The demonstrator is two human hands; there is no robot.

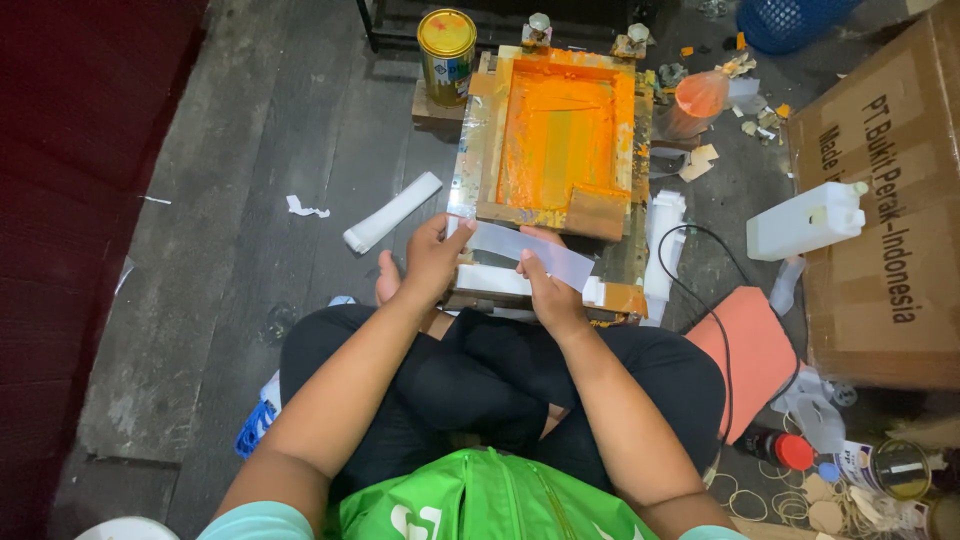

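Centre frame: left hand & right hand each pinch an end of a clear plastic strip, held at the orange screen frame's near edge. Looks mid-handling; next needs flat, steady placement w/ both grips.

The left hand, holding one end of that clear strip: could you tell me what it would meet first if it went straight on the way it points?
Probably the wooden screen-printing frame with orange ink, right ahead of the left hand and the clear strip; depth is hard to judge.
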